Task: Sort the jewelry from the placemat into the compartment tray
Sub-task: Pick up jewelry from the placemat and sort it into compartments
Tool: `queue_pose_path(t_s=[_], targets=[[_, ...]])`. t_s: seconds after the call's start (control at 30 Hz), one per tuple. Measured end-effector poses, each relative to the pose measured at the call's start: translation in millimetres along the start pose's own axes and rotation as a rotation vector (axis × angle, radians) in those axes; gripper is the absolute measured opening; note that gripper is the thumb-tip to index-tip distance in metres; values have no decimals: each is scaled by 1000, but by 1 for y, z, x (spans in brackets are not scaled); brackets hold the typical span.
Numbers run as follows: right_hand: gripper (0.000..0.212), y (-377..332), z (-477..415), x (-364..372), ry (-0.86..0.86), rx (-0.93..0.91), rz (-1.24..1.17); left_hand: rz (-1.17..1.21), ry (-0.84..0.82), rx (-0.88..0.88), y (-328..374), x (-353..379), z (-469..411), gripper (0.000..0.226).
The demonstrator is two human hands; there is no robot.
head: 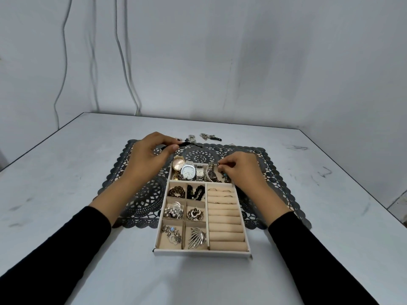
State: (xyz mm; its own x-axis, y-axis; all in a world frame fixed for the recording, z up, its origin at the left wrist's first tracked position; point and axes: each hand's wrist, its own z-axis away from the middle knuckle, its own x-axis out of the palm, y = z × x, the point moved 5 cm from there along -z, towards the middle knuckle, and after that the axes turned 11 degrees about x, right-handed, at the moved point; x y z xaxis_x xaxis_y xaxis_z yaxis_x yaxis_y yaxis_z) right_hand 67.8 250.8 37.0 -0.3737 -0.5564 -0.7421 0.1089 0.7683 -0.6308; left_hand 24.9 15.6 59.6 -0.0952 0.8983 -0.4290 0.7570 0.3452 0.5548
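A beige compartment tray (202, 253) lies on a dark lace placemat (136, 201). Its far compartment holds several watches (188, 171) and bracelets. Small left compartments hold brooches and bead pieces; the right side has ring rolls (224, 219) with a few rings. My left hand (147, 157) hovers over the mat's far left and pinches a thin black cord piece (189, 145). Over the tray's far right corner, my right hand (242, 170) pinches a small metal piece (219, 165) above the watch compartment. A small ring (188, 153) lies on the mat.
Loose chains and small jewelry (209, 136) lie on the grey table (66, 172) just beyond the mat's far edge. Cables hang down the wall behind. The table's right edge runs near the frame's right side.
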Motion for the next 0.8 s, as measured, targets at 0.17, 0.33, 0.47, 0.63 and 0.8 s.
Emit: queue_pose_path(t_s=[0.17, 0.33, 0.47, 0.63, 0.8], targets=[[15, -3, 2, 3, -21, -62, 38, -3, -13, 10, -1, 0, 0, 12], [20, 1, 3, -1, -2, -83, -17, 0, -18, 15, -3, 0, 1, 10], [21, 10, 7, -8, 0, -61, -112, 5, -18, 14, -1, -1, 2, 10], [21, 26, 14, -20, 66, -35, -189, 17, -36, 20, 3, 2, 4, 12], [29, 45, 24, -29, 115, -41, -50, 52, -86, 13, 7, 12, 4, 12]])
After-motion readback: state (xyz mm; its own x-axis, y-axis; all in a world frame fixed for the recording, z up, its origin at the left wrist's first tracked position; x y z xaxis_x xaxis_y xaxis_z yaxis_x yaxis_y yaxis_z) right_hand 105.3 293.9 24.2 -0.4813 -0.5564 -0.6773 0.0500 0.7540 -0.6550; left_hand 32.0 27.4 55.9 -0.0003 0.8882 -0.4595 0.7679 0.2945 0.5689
